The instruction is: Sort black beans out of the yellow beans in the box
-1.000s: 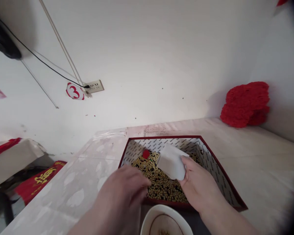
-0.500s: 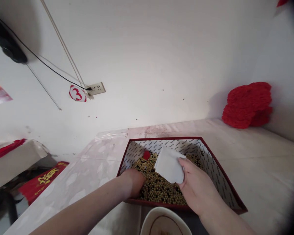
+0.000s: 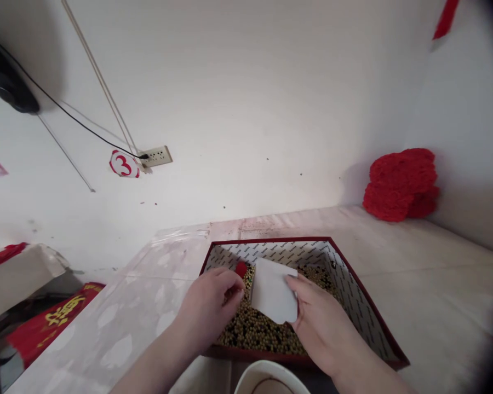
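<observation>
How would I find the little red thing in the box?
Look in the dark-red box on the pale table, full of tan and black beans. By the left hand, near the far wall, sits the little red thing, the only red piece there.

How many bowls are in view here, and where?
1. A white bowl sits at the bottom edge, just in front of the red box of beans, between the left hand and right hand; it is mostly cropped.
</observation>
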### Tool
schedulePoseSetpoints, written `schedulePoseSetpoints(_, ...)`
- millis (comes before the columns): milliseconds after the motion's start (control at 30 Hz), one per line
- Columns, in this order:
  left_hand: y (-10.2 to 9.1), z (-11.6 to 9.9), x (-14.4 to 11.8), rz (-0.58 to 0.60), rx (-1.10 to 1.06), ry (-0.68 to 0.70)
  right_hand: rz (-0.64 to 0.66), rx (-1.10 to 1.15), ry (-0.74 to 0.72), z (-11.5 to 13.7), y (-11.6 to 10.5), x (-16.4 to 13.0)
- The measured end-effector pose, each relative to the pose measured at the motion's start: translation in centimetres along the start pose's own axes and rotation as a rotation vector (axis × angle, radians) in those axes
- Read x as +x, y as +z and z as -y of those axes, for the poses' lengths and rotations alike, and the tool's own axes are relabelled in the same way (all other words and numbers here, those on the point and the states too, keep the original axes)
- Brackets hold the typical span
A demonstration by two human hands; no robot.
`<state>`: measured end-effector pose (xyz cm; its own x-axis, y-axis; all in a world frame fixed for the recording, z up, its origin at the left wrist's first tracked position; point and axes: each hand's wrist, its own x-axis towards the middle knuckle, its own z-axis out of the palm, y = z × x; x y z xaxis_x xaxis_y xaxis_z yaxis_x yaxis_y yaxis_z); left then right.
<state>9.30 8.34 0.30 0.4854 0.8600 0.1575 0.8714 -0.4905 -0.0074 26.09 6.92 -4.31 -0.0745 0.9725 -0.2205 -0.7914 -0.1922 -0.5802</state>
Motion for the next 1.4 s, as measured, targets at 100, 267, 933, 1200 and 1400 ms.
schedulePoseSetpoints(100, -0.4, -2.2, -0.5, -0.395, -0.225, 0.158, 0.11, -0.021, 0.049, -0.1, 0.2, -0.4)
schedulePoseSetpoints(267, 2.0, -4.1, 0.1, -0.508, -0.054, 0.227, 0.207, 0.014, 0.094, -0.3, 0.3, -0.9)
schedulePoseSetpoints(933, 2.6, -3.8, 0.5, -0.543, -0.056, 0.146, 0.121, -0.007, 0.125, -0.1, 0.4, -0.6)
schedulePoseSetpoints(1200, 3.1, -4.4, -0.3, -0.49, 0.001, 0.236, 0.103, 0.009, 0.097, 0.1, 0.5, -0.4)
schedulePoseSetpoints(1400, 2.4, -3.8, 0.2, -0.445, -0.129, 0.129, 0.136, -0.007, 0.116, 0.0, 0.7, -0.9)
